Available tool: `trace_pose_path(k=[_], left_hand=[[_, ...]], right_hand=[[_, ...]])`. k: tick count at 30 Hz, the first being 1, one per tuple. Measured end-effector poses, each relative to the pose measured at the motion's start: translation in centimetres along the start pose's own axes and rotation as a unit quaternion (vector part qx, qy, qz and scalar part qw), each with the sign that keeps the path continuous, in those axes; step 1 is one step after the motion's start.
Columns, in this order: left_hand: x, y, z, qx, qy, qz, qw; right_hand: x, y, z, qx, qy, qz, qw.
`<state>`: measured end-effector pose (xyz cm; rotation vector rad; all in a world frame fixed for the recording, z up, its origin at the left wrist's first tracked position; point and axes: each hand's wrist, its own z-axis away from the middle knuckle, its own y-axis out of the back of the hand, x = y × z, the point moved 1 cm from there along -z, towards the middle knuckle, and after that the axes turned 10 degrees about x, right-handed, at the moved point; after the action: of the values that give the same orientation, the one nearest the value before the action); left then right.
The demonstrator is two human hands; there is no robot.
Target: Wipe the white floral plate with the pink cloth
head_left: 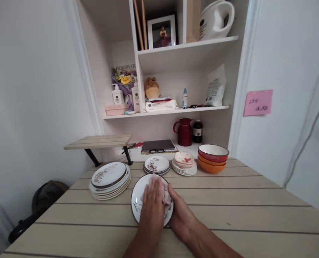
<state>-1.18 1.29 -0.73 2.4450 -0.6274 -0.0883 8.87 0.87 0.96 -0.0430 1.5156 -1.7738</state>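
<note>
A white plate (137, 190) with a dark rim and a floral pattern is held tilted up over the near middle of the table. My right hand (181, 215) grips its right edge, thumb at the rim and fingers behind. Across the plate's face lies my left hand (152, 200), fingers together, pressing a crumpled pale pink cloth (167, 195) against it. The fingers and cloth hide much of the plate's middle.
Stacked large plates (109, 175) stand at the left, small plates (157, 164) behind my hands. Further right are small dishes (184, 159) and stacked bowls (213, 153). A raised wooden stand (98, 142) is at back left; a red jug (184, 132) is under the shelves.
</note>
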Motion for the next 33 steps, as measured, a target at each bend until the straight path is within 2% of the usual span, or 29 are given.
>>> trace_pose_path(k=[5, 7, 10, 13, 17, 21, 26, 29, 33], left_hand=[[1.3, -0.1, 0.3, -0.099, -0.121, 0.09, 0.984], [1.5, -0.1, 0.4, -0.123, -0.134, 0.093, 0.979], [1.1, 0.5, 0.1, -0.14, -0.107, 0.072, 0.982], [0.1, 1.8, -0.6, -0.119, -0.042, 0.029, 0.992], [-0.8, 3.1, -1.1, -0.062, -0.015, -0.009, 0.998], [-1.0, 2.9, -0.9, -0.042, 0.024, -0.05, 0.998], [-1.8, 2.4, -0.6, -0.009, 0.082, -0.124, 0.989], [-2.3, 2.4, -0.6, 0.001, 0.072, -0.154, 0.985], [-2.7, 2.1, -0.5, -0.017, 0.006, -0.14, 0.99]], right_hand=[[-2.1, 0.8, -0.1, 0.063, 0.011, -0.044, 0.997], [-3.4, 1.3, 0.2, 0.074, 0.014, -0.047, 0.996], [-5.4, 1.8, 0.7, 0.052, 0.078, -0.044, 0.995], [-6.4, 2.1, 1.0, 0.041, 0.126, -0.037, 0.991], [-5.8, 1.8, 1.1, 0.036, 0.112, -0.019, 0.993], [-4.2, 1.1, 1.0, 0.04, 0.068, -0.006, 0.997], [-2.6, 1.2, 0.4, 0.083, 0.067, -0.004, 0.994], [-2.1, 1.6, -0.1, 0.099, 0.061, 0.002, 0.993], [-1.9, 1.6, -0.1, 0.114, 0.063, 0.024, 0.991]])
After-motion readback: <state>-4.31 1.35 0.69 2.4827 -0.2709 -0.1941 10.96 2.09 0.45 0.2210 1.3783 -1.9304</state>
